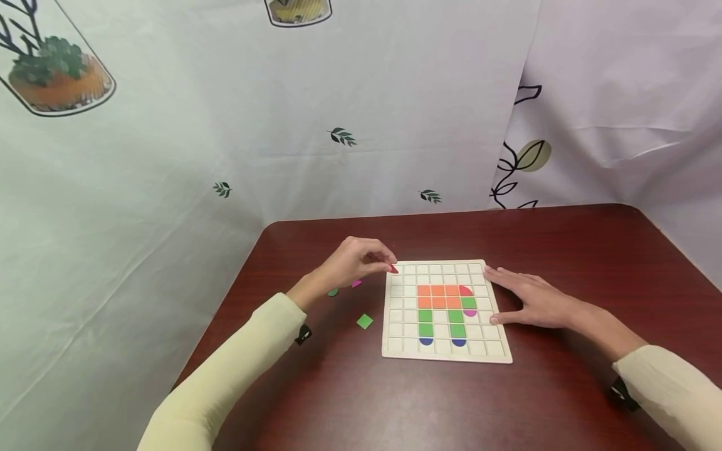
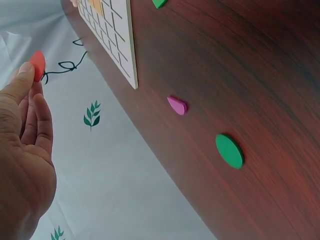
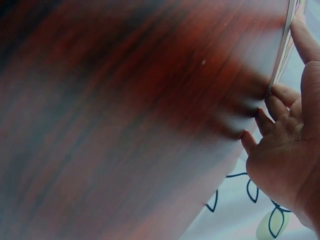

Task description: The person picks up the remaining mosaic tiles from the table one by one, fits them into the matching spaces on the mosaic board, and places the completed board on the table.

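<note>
A red piece with a pointed end (image 2: 39,66) is pinched between the thumb and fingertips of my left hand (image 1: 359,259), at the far left corner of the white gridded board (image 1: 486,349). Spread fingers of my right hand (image 1: 536,302) touch the board's right edge, thumb nearer me. Set in the grid are several orange squares (image 1: 438,297), with two columns of green squares (image 1: 425,322) below them, each ending in a blue half-round piece (image 1: 425,341). To their right sit a red rounded piece (image 1: 465,291), a green square and a magenta half-round piece (image 1: 469,312).
Left of the board, a loose green square (image 1: 365,321), a small magenta pointed piece (image 2: 177,105) and a green leaf-shaped piece (image 2: 230,151) lie on the dark red-brown table (image 1: 429,407). A pale printed cloth (image 1: 282,125) hangs behind the table.
</note>
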### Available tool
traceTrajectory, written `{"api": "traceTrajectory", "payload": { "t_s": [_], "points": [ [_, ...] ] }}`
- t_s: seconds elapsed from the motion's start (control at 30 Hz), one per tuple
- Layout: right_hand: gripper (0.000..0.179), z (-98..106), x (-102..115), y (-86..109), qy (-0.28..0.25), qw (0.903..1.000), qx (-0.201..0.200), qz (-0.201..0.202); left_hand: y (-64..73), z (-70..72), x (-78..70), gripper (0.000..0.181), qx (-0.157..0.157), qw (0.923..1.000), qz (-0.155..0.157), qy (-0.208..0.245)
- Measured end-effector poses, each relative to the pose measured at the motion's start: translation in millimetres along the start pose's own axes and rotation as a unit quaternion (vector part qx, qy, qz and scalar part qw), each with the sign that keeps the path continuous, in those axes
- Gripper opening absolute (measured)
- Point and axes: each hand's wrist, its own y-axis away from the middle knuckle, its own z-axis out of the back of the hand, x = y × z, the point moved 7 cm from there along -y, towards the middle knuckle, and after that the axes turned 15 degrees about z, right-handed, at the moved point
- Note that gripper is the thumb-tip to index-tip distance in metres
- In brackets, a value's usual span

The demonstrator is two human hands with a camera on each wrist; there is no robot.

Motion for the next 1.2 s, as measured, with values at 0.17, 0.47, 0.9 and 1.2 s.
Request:
{"api": "traceTrajectory", "payload": {
  "t_s": [0.17, 0.47, 0.9, 1.2],
  "points": [
    [0.109, 0.4, 0.3, -0.8, -0.003, 1.0000, 0.000, 0.000, -8.8, -11.0, 0.4, 0.019, 0.011, 0.9998, 0.017, -0.007],
    [0.108, 0.7, 1.5, -1.9, -0.001, 1.0000, 0.000, 0.003, -21.9, -35.2, 3.1, 0.016, 0.027, 0.9984, 0.038, -0.031],
    [0.107, 0.9, 1.5, -0.9, -0.001, 1.0000, -0.003, 0.007, -25.5, -64.7, 12.6, 0.015, 0.072, 0.9946, 0.049, -0.057],
    [0.105, 2.2, 1.9, -1.3, -0.003, 0.9999, -0.002, 0.012, -26.6, -73.7, 19.6, 0.010, 0.102, 0.9894, 0.083, -0.061]
  ]
}}
